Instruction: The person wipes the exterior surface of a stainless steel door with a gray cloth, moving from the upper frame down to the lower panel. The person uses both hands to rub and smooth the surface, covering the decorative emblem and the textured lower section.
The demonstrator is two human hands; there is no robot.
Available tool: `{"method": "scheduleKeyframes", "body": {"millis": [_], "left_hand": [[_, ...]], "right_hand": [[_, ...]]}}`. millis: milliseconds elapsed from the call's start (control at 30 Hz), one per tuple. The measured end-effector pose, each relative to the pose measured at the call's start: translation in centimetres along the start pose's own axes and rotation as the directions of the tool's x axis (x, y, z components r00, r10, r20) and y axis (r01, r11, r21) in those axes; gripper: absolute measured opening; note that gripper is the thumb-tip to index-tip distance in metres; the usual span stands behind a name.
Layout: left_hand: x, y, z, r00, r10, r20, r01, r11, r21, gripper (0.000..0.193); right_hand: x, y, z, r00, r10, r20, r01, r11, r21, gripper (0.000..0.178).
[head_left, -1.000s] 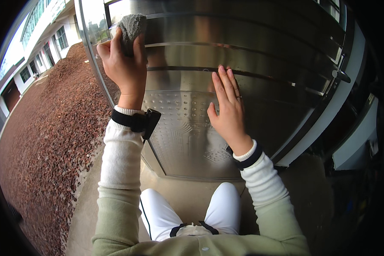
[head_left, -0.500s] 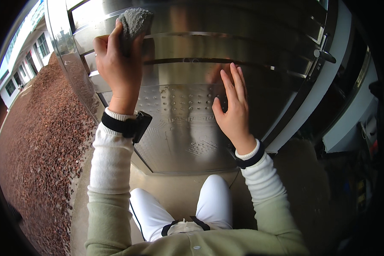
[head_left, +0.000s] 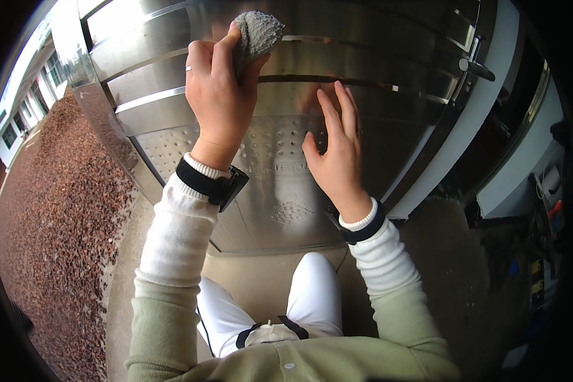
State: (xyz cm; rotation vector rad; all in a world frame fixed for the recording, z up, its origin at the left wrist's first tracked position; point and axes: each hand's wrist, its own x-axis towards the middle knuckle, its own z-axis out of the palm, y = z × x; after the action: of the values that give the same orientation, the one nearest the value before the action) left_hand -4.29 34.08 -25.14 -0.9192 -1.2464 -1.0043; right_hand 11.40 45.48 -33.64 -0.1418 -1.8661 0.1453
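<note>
A shiny metal door (head_left: pixel 242 216) with horizontal bands, rows of raised dots and an embossed diamond pattern fills the middle of the view. High on it, my left hand (head_left: pixel 219 95) grips a bunched grey cloth (head_left: pixel 259 35), which appears to be against the door. The fingers curl round the cloth, and their tips are partly hidden by it. To the right, my right hand (head_left: pixel 339 143) holds nothing; its fingers are stretched upward with the thumb apart. Its fingertips are at the door's surface, though whether they touch cannot be made out.
A door handle (head_left: pixel 476 69) juts out at the upper right, beside a pale door frame (head_left: pixel 452 146). Reddish-brown gravel (head_left: pixel 57 223) is heaped on the left. A building with windows (head_left: pixel 20 124) stands beyond it. Assorted items (head_left: pixel 551 204) sit in shadow at the far right.
My left hand has moved to the right across the door with the grey cloth, closer to my right hand. My right hand has shifted slightly left and up, fingers still stretched.
</note>
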Motion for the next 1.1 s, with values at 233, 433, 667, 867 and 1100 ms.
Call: {"method": "scheduleKeyframes", "body": {"millis": [233, 433, 667, 867, 1100], "left_hand": [[-0.6, 1.7, 0.9, 0.996, 0.014, 0.091, -0.002, 0.992, -0.13, 0.051], [-0.6, 2.2, 0.0, 0.965, -0.201, 0.167, 0.247, 0.906, -0.343, 0.048], [0.3, 1.3, -1.7, 0.973, -0.074, 0.217, 0.101, 0.988, -0.116, 0.034], [0.2, -0.2, -2.3, 0.879, -0.232, 0.417, 0.382, 0.866, -0.323, 0.032], [-0.3, -0.8, -2.5, 0.914, -0.289, 0.285, 0.378, 0.86, -0.341, 0.034]], "right_hand": [[0.5, -1.5, 0.9, 0.995, 0.076, -0.067, -0.079, 0.996, -0.044, 0.068], [1.6, -2.9, 1.0, 0.994, 0.024, -0.103, -0.042, 0.982, -0.182, 0.067], [4.3, -3.6, 4.3, 0.983, -0.016, -0.185, 0.058, 0.973, 0.223, 0.058], [5.1, -3.7, 4.9, 0.965, -0.058, -0.256, 0.144, 0.932, 0.334, 0.065], [5.9, -4.6, 4.8, 0.97, -0.048, -0.24, 0.119, 0.949, 0.292, 0.065]]}}
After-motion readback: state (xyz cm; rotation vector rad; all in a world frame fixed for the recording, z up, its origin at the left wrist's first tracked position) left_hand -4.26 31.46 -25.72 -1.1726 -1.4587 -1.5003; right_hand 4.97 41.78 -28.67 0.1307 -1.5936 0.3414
